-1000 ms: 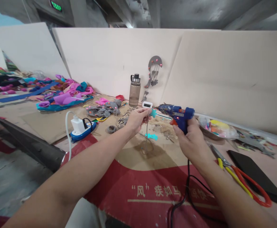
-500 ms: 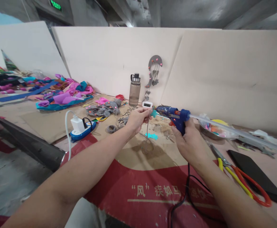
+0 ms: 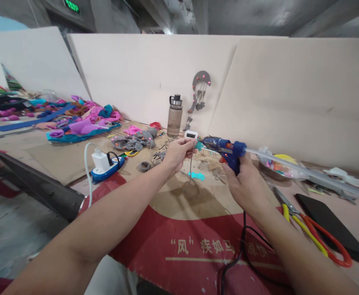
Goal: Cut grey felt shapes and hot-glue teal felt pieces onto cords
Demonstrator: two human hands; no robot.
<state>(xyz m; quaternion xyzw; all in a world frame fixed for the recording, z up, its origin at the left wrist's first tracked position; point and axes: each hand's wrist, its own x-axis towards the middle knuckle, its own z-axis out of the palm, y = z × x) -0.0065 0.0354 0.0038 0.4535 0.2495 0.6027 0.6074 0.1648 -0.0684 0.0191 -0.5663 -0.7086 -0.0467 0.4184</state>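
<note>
My right hand [image 3: 247,184] is wrapped around the handle of a blue hot glue gun [image 3: 224,148], and a long clear glue stick [image 3: 278,157] sticks out of its back end. The gun's nozzle points left, close to the fingertips of my left hand [image 3: 179,153]. Those fingers pinch a thin grey cord [image 3: 191,166], which hangs down toward the cardboard. Whatever else lies between the fingertips is too small to make out. Bright teal felt pieces [image 3: 196,176] lie on the cardboard [image 3: 179,198] below the hands.
A water bottle [image 3: 175,116] stands behind my left hand, near a small digital display [image 3: 191,134]. Grey felt pieces [image 3: 133,140] and a power strip [image 3: 108,169] are at left. Scissors [image 3: 308,229], a black phone-like slab [image 3: 333,227] and a metal bowl [image 3: 276,174] lie at right.
Both hands keep nearly the same position, with the glue gun tip still beside the left fingertips. The grey hanging ornament on the board has swayed slightly at its lower end.
</note>
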